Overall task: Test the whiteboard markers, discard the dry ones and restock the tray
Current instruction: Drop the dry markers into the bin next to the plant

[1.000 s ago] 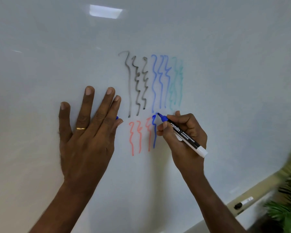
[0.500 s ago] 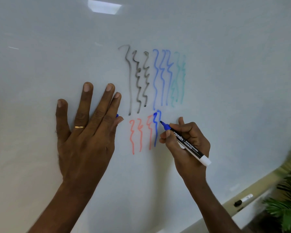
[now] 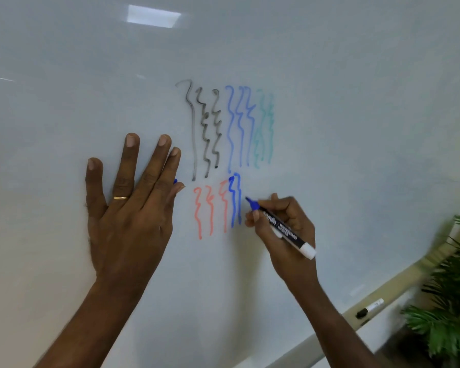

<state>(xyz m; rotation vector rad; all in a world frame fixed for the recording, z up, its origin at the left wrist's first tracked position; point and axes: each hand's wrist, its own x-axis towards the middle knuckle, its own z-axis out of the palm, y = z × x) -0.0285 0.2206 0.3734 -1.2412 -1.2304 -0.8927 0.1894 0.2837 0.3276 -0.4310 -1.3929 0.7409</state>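
My right hand (image 3: pixel 284 229) grips a blue whiteboard marker (image 3: pixel 282 227) with a black barrel and white end, its tip just right of two fresh dark-blue squiggles (image 3: pixel 235 200) on the whiteboard (image 3: pixel 356 128). My left hand (image 3: pixel 129 208) lies flat against the board with fingers straight; a small blue cap (image 3: pixel 175 181) peeks out from under its fingers. Above are black, blue and pale green test lines; red lines sit left of the new blue ones. A black-capped marker (image 3: pixel 369 308) lies on the tray ledge (image 3: pixel 409 272) at lower right.
A green leafy plant (image 3: pixel 446 301) stands at the lower right, beyond the board's edge. A ceiling light reflects near the top of the board.
My right hand drew a second blue squiggle beside the first, moving downward, and the tip now sits just right of it. My left hand stayed pressed on the board.
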